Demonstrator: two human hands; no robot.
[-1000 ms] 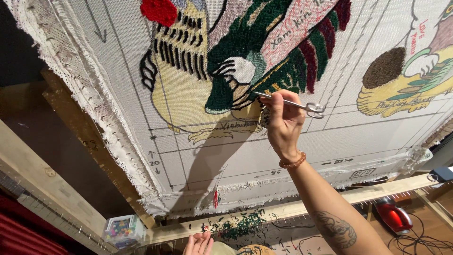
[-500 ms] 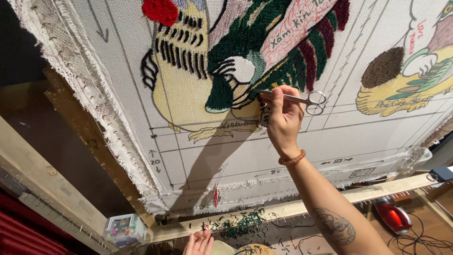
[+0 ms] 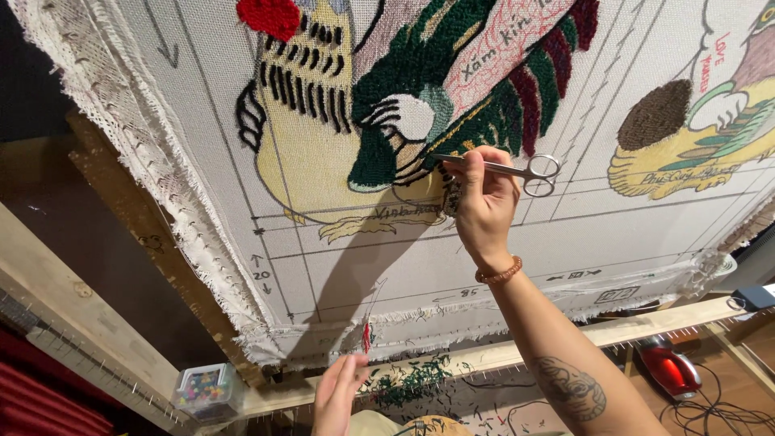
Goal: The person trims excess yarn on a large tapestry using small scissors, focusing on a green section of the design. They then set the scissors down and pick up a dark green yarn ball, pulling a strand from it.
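My right hand (image 3: 484, 206) is raised against a white tufting cloth (image 3: 202, 169) stretched on a wooden frame. It grips small silver scissors (image 3: 517, 169), blades pointing left toward the dark green tufted patch (image 3: 404, 105) of a partly filled picture with yellow, red and pink areas. A beaded bracelet circles that wrist and a tattoo shows on the forearm. My left hand (image 3: 335, 396) hangs low at the bottom edge, fingers loosely apart, holding nothing, near the frame's lower rail (image 3: 500, 355).
Green yarn clippings (image 3: 408, 383) lie on the lower rail. A small clear box of coloured pins (image 3: 202, 387) sits at the bottom left. A red tool (image 3: 666, 367) and black cables lie on the floor at the right. Another tufted figure (image 3: 686, 145) fills the cloth's right side.
My right hand with the scissors has shifted slightly up and left along the cloth, toward the green patch. My left hand stays low.
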